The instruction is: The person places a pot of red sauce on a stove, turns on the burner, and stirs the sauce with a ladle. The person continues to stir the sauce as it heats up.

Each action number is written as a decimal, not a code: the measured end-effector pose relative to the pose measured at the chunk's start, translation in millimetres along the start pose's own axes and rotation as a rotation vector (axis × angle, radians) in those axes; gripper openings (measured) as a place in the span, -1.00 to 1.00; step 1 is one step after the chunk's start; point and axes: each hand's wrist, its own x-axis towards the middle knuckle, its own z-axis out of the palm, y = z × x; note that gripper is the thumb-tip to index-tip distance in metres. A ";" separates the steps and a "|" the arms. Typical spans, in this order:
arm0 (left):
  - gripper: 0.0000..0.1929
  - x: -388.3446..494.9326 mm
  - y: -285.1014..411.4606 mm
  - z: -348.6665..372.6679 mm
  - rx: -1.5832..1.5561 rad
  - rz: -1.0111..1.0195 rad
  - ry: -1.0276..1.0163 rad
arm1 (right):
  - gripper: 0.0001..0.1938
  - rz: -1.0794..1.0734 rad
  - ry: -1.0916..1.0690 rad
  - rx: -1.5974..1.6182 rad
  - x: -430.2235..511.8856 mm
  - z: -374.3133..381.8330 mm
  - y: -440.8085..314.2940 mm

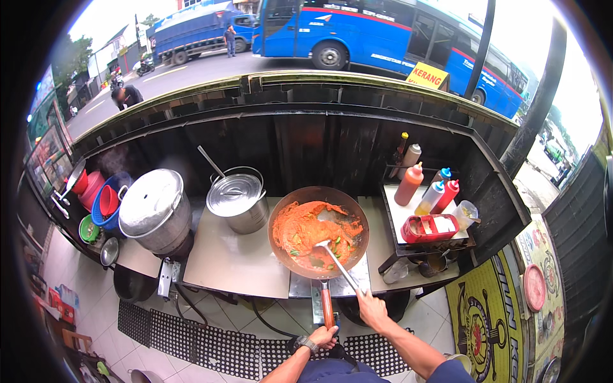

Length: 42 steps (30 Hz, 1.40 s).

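Observation:
A wok (278,258) stands on the stove in front of me, holding orange-red paste (306,222) with some green leaves in it. My left hand (323,336), with a watch on the wrist, is closed around the lower end of the wok's wooden handle (327,304). In my right hand (371,310) is a long metal spatula (341,268), gripped by its shaft. The spatula's blade rests in the paste right of the wok's middle, its front edge hidden by the paste.
Left of the wok stand a lidded steel pot (242,210) with a ladle handle rising behind it and a large aluminium steamer pot (155,210). On the right, a raised shelf (397,225) bears several squeeze bottles (409,185) and a red condiment box (428,228). A black metal wall (306,148) backs the counter.

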 end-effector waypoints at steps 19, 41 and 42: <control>-0.75 -51.8 -309.1 -178.0 -1.029 -0.166 0.793 | -0.93 0.353 -0.307 1.211 225.9 -181.9 123.9; -0.79 -10.5 -208.5 -138.0 -0.786 0.282 0.508 | -0.52 -0.025 -0.116 0.105 -36.4 -150.7 -2.2; -0.77 -7.3 -212.3 -144.7 -0.718 0.183 0.521 | -0.53 -0.006 -0.122 0.088 -41.2 -156.1 -1.6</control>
